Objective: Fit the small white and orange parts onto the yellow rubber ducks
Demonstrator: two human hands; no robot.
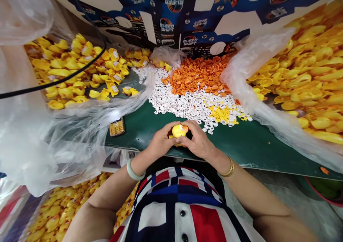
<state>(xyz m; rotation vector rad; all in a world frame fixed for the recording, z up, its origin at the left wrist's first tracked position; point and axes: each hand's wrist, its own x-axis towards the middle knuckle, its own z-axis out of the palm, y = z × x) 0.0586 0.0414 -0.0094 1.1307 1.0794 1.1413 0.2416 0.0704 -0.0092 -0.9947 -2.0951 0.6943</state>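
Between my two hands, close to the table's front edge, is a yellow toy duck [179, 130] with an orange beak and a white patch for the eyes. My left hand [164, 139] wraps its fingers and thumb around one side of it. From the other side, my right hand [197, 140] grips the duck near the beak. The fingers partly cover the duck's lower body. Just beyond the hands lies a spread pile of small white eye pieces [177, 104]. Behind them are heaped orange beak pieces [200, 75], and small yellow pieces [221, 114] sit among the white ones.
Yellow duck parts [316, 81] fill a plastic-lined heap at right; more yellow parts [66, 70] lie at left under a black cable [72, 75]. A small keypad device [117, 127] rests on the green table [241, 145]. Finished-looking ducks [61, 210] fill a container below left.
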